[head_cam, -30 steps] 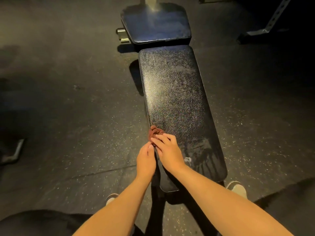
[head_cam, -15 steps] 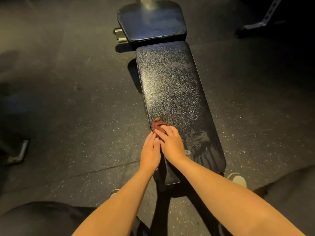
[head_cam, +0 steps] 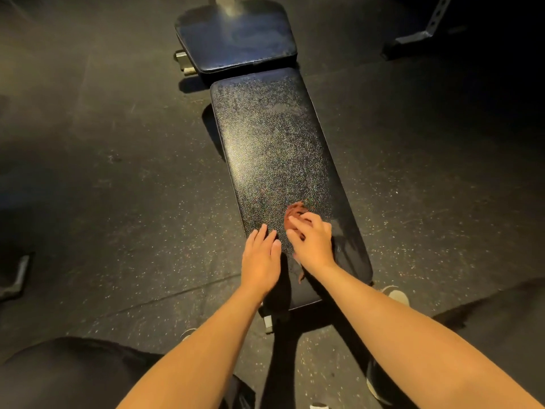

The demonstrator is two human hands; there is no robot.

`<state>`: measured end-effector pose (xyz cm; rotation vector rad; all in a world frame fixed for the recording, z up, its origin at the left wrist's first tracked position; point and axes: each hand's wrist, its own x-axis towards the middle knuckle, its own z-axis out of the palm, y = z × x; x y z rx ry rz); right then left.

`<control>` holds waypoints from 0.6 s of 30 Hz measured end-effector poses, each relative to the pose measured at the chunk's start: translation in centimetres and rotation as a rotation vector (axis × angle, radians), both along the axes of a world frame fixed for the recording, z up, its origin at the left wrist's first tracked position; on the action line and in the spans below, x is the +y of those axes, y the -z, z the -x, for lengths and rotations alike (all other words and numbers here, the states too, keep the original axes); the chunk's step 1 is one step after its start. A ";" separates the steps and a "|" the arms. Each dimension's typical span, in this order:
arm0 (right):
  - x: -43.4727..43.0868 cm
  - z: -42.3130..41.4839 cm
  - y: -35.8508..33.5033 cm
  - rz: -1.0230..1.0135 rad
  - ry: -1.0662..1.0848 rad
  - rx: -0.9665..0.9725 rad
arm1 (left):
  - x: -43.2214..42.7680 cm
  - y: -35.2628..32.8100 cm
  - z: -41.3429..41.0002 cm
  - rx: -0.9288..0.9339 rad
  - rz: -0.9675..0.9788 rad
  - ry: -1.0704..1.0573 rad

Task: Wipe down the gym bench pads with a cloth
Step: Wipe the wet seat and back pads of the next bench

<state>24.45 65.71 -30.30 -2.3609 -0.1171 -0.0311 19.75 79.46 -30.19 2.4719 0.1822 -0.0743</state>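
A long black textured bench pad (head_cam: 274,149) runs away from me, with a smaller black seat pad (head_cam: 236,39) beyond its far end. A small bunched brown cloth (head_cam: 295,212) lies on the long pad near its close end. My right hand (head_cam: 312,243) is on the cloth, fingers curled over it, hiding most of it. My left hand (head_cam: 261,255) lies flat with straight fingers at the pad's left edge, just left of the right hand. A dark wiped patch (head_cam: 349,246) shows to the right of my right hand.
Dark speckled rubber floor (head_cam: 118,202) surrounds the bench. A metal rack foot (head_cam: 418,39) stands at the back right. My shoes (head_cam: 398,293) are by the bench's near end, and a metal bench foot (head_cam: 268,321) sticks out below it.
My right hand has slid the cloth from the pad's left edge toward its middle. The left hand has parted from the right and flattened at the left edge.
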 end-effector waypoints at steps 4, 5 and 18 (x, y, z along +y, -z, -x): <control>-0.3 0.7 0.8 0.107 -0.161 -0.023 | -0.9 -0.4 -0.1 -0.008 -0.109 0.039; -0.8 0.5 0.7 0.123 -0.124 -0.036 | -1.3 -0.5 0.0 -0.006 -0.138 0.043; -3.2 1.6 0.7 0.050 -0.023 0.024 | -3.7 0.0 -0.8 0.048 -0.214 0.160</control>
